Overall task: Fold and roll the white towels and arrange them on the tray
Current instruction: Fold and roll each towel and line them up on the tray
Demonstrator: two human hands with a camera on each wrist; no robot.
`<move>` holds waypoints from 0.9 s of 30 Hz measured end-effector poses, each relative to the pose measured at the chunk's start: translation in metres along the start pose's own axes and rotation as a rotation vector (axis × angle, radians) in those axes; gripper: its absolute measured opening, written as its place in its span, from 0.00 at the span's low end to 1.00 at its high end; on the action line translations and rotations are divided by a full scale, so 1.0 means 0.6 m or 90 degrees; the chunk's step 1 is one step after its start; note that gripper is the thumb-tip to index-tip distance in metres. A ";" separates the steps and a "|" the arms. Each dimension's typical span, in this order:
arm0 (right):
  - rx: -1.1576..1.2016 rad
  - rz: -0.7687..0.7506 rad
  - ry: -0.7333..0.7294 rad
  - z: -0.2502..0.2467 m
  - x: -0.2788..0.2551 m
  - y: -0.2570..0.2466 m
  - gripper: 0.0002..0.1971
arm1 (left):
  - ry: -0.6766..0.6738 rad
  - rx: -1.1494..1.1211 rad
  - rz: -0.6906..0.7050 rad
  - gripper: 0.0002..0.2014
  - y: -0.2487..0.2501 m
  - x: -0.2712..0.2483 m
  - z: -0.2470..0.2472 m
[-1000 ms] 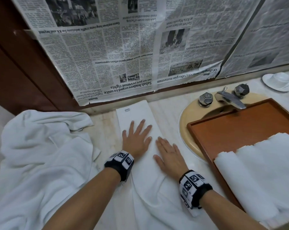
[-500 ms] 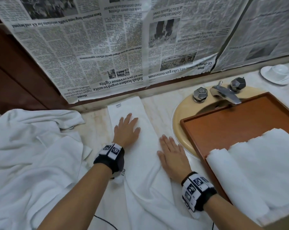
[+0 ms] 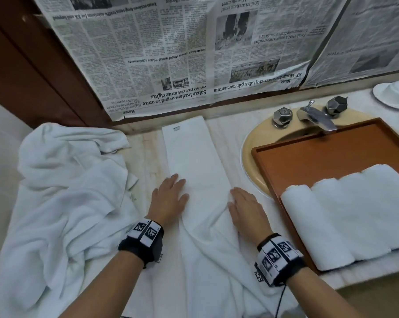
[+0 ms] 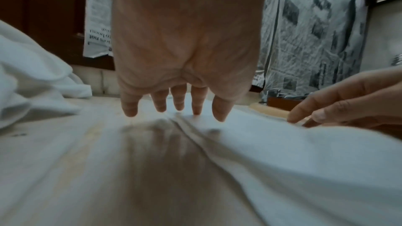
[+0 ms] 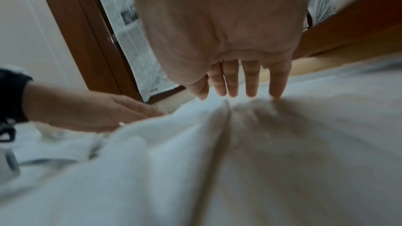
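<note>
Both hands, the left hand [image 3: 171,198] and right hand [image 3: 246,208], lay flat with fingers straight, gripping nothing, pressing the folded towel [image 3: 193,161] smooth on the worktop [image 3: 226,134] just left of the tray [image 3: 320,154], likely readying it for rolling.

Your head camera looks steeply down from above the counter, toward the newspaper-covered wall [image 3: 193,53] at the far side. Each wrist camera sits low and close behind its own palm, facing far. All three views share the long white towel [image 3: 193,157] and both hands.
</note>
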State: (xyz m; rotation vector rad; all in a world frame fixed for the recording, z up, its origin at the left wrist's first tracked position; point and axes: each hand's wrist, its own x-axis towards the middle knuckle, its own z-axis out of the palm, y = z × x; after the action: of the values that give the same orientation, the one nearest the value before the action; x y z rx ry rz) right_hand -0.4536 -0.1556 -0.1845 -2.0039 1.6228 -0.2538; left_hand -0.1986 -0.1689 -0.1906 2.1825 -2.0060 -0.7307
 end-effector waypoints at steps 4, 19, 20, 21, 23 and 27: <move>0.030 -0.003 -0.051 -0.015 -0.105 -0.017 0.24 | 0.009 -0.016 0.045 0.26 0.006 -0.069 0.028; 0.049 0.116 0.121 -0.013 -0.198 -0.022 0.07 | 0.003 0.009 -0.005 0.29 0.017 -0.098 0.041; 0.053 0.104 0.143 -0.014 -0.205 -0.032 0.06 | -0.001 0.014 -0.003 0.28 0.016 -0.098 0.041; 0.049 0.093 0.148 -0.015 -0.214 -0.045 0.08 | -0.005 0.020 -0.002 0.28 0.014 -0.097 0.040; -0.015 0.068 0.111 -0.010 -0.234 -0.065 0.13 | -0.012 0.018 0.000 0.28 0.011 -0.096 0.040; -0.155 0.120 -0.040 0.011 -0.264 -0.077 0.16 | -0.020 0.006 0.003 0.27 0.006 -0.092 0.036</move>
State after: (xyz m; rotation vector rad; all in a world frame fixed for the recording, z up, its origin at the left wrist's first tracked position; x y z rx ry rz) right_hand -0.4521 0.0026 -0.1367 -1.9906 1.8620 0.0809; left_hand -0.2119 -0.1109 -0.1928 2.1841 -2.0324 -0.7619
